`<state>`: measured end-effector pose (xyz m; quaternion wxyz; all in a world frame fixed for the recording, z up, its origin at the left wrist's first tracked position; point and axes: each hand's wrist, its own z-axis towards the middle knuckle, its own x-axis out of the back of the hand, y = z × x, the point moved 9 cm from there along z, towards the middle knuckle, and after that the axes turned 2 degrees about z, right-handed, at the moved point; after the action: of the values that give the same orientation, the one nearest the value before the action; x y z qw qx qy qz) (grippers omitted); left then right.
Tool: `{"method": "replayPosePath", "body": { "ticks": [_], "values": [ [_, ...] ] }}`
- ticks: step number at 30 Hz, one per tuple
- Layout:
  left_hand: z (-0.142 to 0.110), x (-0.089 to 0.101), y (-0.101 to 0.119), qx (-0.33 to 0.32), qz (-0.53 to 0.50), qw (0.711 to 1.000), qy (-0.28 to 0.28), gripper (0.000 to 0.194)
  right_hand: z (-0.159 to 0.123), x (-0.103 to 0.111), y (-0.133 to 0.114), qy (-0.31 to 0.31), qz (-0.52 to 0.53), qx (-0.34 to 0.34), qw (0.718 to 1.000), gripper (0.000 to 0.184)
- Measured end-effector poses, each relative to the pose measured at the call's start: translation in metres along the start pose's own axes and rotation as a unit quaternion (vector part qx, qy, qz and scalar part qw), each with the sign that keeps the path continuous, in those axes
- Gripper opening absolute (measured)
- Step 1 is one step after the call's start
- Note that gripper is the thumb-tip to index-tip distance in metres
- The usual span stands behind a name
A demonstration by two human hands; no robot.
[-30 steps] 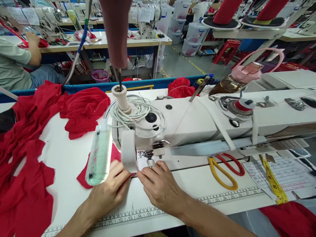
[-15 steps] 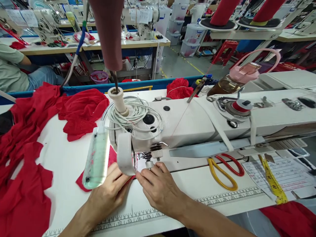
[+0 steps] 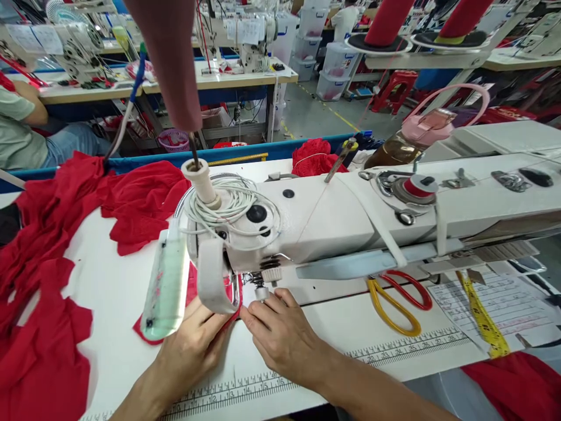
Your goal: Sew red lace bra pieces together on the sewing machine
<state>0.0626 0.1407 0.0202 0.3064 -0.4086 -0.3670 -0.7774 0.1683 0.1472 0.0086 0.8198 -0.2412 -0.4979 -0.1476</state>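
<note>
Under the head of a white sewing machine [image 3: 307, 216] lies a piece of red fabric [image 3: 151, 337]. My left hand [image 3: 199, 333] holds this fabric down left of the needle area, its fingers bent and their tips partly hidden by the machine head. Right of the needle area, my right hand [image 3: 280, 330] has its fingers curled together, with thumb and forefinger at the fabric's edge. The pinch itself is too covered to see fully. A lit, pale green clear plate [image 3: 164, 292] stands over part of the fabric.
Red garment pieces [image 3: 48, 275] cover the table's left side. Scissors [image 3: 394, 304] with yellow and red handles lie right of my hand, near a tape measure [image 3: 482, 316] on a written sheet [image 3: 517, 304]. A pink-lidded bottle [image 3: 412, 137] stands behind the machine. A person [image 3: 30, 126] sits far left.
The view has shifted slightly, so the machine and thread stand appear further left. My hands stay almost in place at the fabric. A bit more red fabric shows beside the needle area.
</note>
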Motion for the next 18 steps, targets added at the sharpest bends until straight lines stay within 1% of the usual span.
{"method": "replayPosePath", "body": {
  "ticks": [5, 7, 8, 11, 12, 14, 18],
  "values": [
    [0.001, -0.001, 0.001, 0.01, -0.007, 1.0, -0.002, 0.024, -0.001, -0.002, 0.0, 0.004, -0.002, 0.001, 1.0, 0.026],
    [0.003, 0.003, 0.001, 0.013, -0.015, 1.0, 0.008, 0.025, -0.001, -0.002, 0.0, 0.005, -0.004, 0.001, 1.0, 0.025],
    [0.003, 0.008, -0.001, 0.018, -0.02, 0.999, 0.023, 0.024, -0.001, -0.002, 0.0, 0.007, -0.006, 0.003, 1.0, 0.025],
    [0.004, 0.029, -0.009, 0.044, -0.022, 0.994, 0.092, 0.022, -0.001, 0.0, -0.002, 0.019, -0.007, 0.014, 1.0, 0.029],
    [0.004, 0.032, -0.011, 0.051, -0.023, 0.993, 0.104, 0.021, -0.001, 0.0, -0.002, 0.022, -0.009, 0.017, 1.0, 0.03],
    [0.004, 0.032, -0.011, 0.046, -0.024, 0.994, 0.093, 0.02, -0.001, 0.001, -0.003, 0.023, -0.01, 0.019, 1.0, 0.031],
    [0.004, 0.016, -0.001, 0.014, -0.017, 0.999, 0.026, 0.025, -0.001, -0.001, -0.002, 0.01, -0.009, 0.009, 1.0, 0.027]
  ]
}}
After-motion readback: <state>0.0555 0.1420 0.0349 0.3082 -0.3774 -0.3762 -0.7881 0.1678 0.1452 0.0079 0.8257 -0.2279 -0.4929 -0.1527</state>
